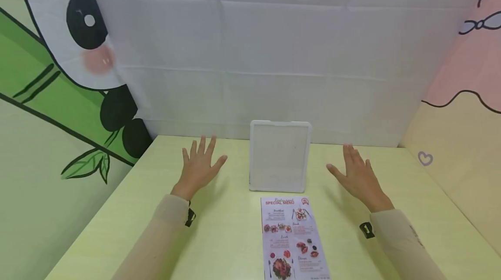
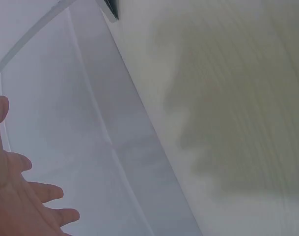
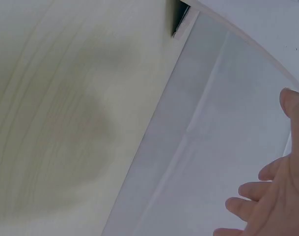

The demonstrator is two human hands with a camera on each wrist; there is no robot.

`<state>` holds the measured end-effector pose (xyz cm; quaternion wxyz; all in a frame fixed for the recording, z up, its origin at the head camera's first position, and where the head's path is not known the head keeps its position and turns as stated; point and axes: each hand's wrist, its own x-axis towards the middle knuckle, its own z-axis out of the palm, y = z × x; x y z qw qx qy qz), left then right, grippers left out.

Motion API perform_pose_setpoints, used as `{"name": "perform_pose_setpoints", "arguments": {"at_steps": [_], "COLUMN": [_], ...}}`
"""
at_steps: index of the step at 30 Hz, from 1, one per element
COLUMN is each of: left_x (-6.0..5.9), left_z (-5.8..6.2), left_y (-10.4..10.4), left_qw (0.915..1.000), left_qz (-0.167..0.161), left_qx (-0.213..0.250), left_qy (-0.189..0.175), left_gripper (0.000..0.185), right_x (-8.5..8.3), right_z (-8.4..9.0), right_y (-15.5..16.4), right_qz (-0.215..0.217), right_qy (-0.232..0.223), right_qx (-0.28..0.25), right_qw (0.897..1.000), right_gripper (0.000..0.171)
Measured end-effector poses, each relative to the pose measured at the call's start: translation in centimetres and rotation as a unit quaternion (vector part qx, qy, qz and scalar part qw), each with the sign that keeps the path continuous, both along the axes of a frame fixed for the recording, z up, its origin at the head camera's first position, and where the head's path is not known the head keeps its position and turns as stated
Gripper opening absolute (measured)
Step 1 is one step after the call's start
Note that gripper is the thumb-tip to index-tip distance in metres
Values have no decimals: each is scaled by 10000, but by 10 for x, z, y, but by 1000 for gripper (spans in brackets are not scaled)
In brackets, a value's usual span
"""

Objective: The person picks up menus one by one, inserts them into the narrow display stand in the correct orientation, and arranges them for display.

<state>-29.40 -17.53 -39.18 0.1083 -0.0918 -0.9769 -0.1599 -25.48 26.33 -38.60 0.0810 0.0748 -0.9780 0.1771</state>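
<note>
A white rectangular tray (image 1: 279, 157) lies flat in the middle of the pale yellow-green table (image 1: 219, 236). Just in front of it lies a printed menu sheet (image 1: 292, 238) with red lettering and food pictures. My left hand (image 1: 199, 165) hovers over the table to the left of the tray, fingers spread and straight, holding nothing. To the tray's right my right hand (image 1: 358, 175) is held the same way, empty. The left wrist view shows my left hand's fingers (image 2: 26, 196) before the white backdrop; the right wrist view shows my right hand's fingers (image 3: 272, 196) likewise.
A white cloth backdrop (image 1: 250, 54) rises behind the table. A panda-and-bamboo panel (image 1: 58, 75) walls the left side, a pink and cream panel (image 1: 465, 110) the right. Both forearms wear beige sleeves with small black wrist straps.
</note>
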Motion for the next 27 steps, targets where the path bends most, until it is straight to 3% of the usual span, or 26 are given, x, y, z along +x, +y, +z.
{"name": "perform_pose_setpoints", "arguments": {"at_steps": [7, 12, 19, 27], "left_x": [7, 13, 25, 37], "left_z": [-5, -12, -21, -29], "left_y": [2, 4, 18, 39], "left_qw": [9977, 9903, 9786, 9692], "left_qz": [-493, -967, -1334, -1683], "left_qx": [450, 998, 1415, 1269], "left_qy": [104, 29, -678, -1274], "left_gripper": [73, 66, 65, 60], "right_x": [7, 18, 23, 23], "right_z": [-1, -6, -16, -27], "right_y": [-3, -6, -8, -11], "right_qz": [762, 1172, 1532, 1752], "right_qy": [-390, -789, -1069, -1372], "right_qx": [-409, -634, -631, -575], "right_qw": [9955, 9879, 9804, 9732], "right_gripper": [91, 86, 84, 77]}}
